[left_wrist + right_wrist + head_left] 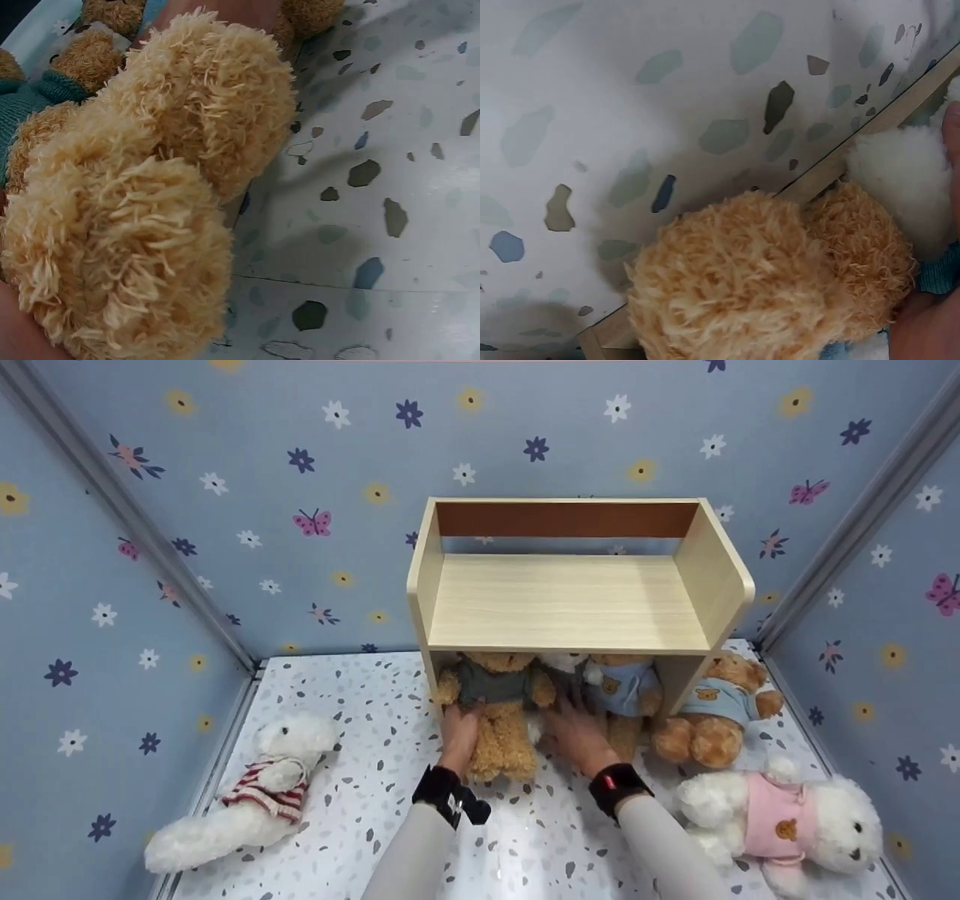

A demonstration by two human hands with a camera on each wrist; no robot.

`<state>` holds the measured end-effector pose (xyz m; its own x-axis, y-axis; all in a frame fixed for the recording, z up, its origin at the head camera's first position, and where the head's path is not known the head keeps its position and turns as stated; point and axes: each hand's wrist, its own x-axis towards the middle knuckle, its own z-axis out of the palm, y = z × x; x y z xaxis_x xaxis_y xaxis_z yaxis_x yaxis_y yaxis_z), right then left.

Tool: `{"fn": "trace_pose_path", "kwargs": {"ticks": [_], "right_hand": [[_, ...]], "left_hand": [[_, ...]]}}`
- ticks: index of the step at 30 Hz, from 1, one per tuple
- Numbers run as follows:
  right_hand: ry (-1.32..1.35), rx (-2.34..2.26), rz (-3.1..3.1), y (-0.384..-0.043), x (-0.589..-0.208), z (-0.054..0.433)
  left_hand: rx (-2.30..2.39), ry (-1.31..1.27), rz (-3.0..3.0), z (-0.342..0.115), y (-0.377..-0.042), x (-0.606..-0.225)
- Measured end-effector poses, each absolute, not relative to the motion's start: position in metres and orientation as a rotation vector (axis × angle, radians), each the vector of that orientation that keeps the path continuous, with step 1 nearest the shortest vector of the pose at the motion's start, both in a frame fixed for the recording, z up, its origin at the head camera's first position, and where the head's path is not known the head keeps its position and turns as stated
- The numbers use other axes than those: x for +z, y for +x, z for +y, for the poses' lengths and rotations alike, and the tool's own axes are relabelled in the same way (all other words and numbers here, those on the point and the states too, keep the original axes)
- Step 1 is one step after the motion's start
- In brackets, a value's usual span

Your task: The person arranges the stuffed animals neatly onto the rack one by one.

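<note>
My left hand (460, 733) touches the curly bear (501, 731); my right hand (579, 736) lies beside it (finger closure, both: cannot tell).

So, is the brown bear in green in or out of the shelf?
Partly in: the bear has its upper body inside the shelf, legs sticking out in front.

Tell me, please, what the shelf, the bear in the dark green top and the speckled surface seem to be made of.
Shelf: probably wood or wood-effect board, smooth, with fine pale grain.
Bear in the dark green top: tan curly plush, with shaggy tufts; its garment looks knitted, finely ribbed.
Speckled surface: smooth and somewhat glossy, reflecting light; possibly printed sheet, but I cannot tell.
</note>
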<state>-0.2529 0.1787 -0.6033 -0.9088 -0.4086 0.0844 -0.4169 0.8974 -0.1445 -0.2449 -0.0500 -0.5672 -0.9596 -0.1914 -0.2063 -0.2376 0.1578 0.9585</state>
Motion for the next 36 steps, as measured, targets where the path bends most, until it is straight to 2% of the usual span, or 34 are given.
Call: {"fn": "trace_pose_path", "kwargs": {"ticks": [7, 13, 17, 19, 24, 27, 31, 36], "right_hand": [[0.678, 0.199, -2.988, -0.248, -0.602, 0.178], [0.688, 0.164, -2.941, -0.251, -0.595, 0.176], [0.687, 0.185, -2.923, -0.25, -0.597, 0.175], [0.686, 0.199, -2.923, -0.25, -0.599, 0.176], [0.647, 0.089, -2.916, -0.248, -0.604, 0.18], [0.622, 0.024, -2.931, -0.248, -0.606, 0.182], [0.626, 0.031, -2.911, -0.246, -0.608, 0.184], [0.667, -0.002, -2.802, -0.246, -0.609, 0.185]], "left_hand": [[1.767, -0.425, 2.519, -0.053, -0.264, -0.559], [1.28, -0.313, 3.117, -0.034, -0.266, -0.588], [1.108, -0.233, 3.43, -0.025, -0.253, -0.607], [1.097, -0.078, 3.541, -0.026, -0.246, -0.616], [0.811, 0.505, 3.701, -0.034, -0.23, -0.636], [0.716, 0.691, 3.638, -0.038, -0.225, -0.644], [0.724, 0.665, 3.469, -0.04, -0.223, -0.645], [0.746, 0.543, 3.19, -0.038, -0.235, -0.627]]}}
